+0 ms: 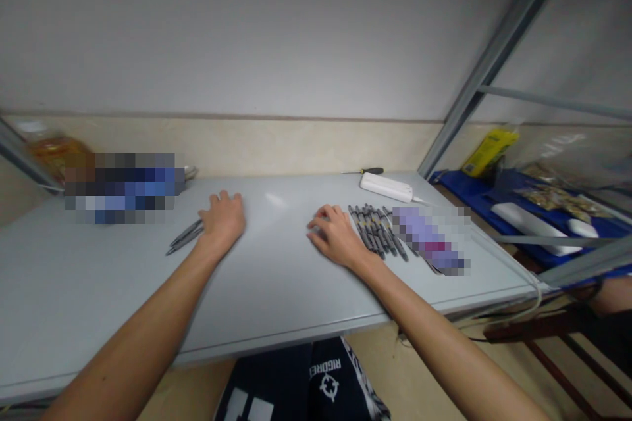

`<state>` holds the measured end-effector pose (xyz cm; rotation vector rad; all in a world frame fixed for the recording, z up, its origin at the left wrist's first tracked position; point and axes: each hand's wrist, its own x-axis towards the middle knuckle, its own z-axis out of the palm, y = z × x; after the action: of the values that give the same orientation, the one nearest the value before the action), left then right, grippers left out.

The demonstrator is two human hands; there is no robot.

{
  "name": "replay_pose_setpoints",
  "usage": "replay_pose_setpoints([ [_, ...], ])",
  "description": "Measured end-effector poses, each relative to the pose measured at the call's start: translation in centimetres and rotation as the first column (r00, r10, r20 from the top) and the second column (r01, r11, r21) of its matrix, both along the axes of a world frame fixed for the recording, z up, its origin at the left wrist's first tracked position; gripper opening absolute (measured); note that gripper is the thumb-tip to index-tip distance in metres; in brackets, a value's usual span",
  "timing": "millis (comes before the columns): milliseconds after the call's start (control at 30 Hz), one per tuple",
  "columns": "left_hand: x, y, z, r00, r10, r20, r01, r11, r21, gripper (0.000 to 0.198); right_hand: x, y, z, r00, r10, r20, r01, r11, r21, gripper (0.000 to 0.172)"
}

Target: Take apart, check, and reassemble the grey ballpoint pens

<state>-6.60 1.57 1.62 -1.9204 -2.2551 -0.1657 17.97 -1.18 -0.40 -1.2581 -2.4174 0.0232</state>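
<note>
Palm down on the grey table [276, 289], my left hand [223, 218] rests with its fingers apart, beside a few dark pens [185, 237] on its left. My right hand [336, 234] lies on the tabletop with fingers slightly curled and apart, and nothing shows in it. Just right of it, several dark pens [378, 231] lie side by side in a row. Next to them is a purple item [424, 237], partly blurred out.
A white power strip [386, 187] and a screwdriver [372, 171] lie near the wall. At the back left are a bottle of amber liquid [62, 152] and a blurred blue item [143, 187]. A metal frame [474, 99] and blue surface [451, 179] stand right.
</note>
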Motion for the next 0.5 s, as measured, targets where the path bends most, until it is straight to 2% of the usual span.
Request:
replay_pose_setpoints([
  [167, 0.0, 0.0, 0.3, 0.995, -0.096, -0.019, 0.095, 0.995, -0.022, 0.037, 0.0, 0.1, -0.2, 1.0, 0.011, -0.026, -0.011, 1.0, -0.007, 0.02],
  [233, 0.3, 0.2, 0.1, 0.981, -0.192, 0.003, 0.193, 0.981, -0.011, 0.035, -0.1, 0.1, -0.2, 0.999, 0.013, -0.033, -0.013, 1.0, -0.009, 0.02],
  [300, 0.9, 0.3, -0.2, 0.936, -0.34, 0.09, 0.339, 0.94, 0.036, 0.031, -0.1, 0.1, -0.2, 0.999, 0.013, -0.04, -0.014, 1.0, -0.011, 0.022],
  [400, 2.2, 0.3, -0.7, 0.769, -0.556, 0.315, 0.531, 0.831, 0.168, 0.02, -0.1, 0.0, -0.1, 0.999, 0.017, -0.052, -0.018, 1.0, -0.013, 0.025],
  [467, 3.3, 0.0, -1.1, 0.612, -0.602, 0.512, 0.581, 0.782, 0.225, 0.013, -0.1, -0.1, 0.1, 0.998, 0.029, -0.06, -0.029, 1.0, -0.005, 0.028],
  [500, 3.8, -0.2, -1.2, 0.512, -0.589, 0.626, 0.589, 0.77, 0.243, 0.013, -0.2, -0.2, 0.2, 0.997, 0.041, -0.063, -0.041, 0.999, 0.004, 0.03],
])
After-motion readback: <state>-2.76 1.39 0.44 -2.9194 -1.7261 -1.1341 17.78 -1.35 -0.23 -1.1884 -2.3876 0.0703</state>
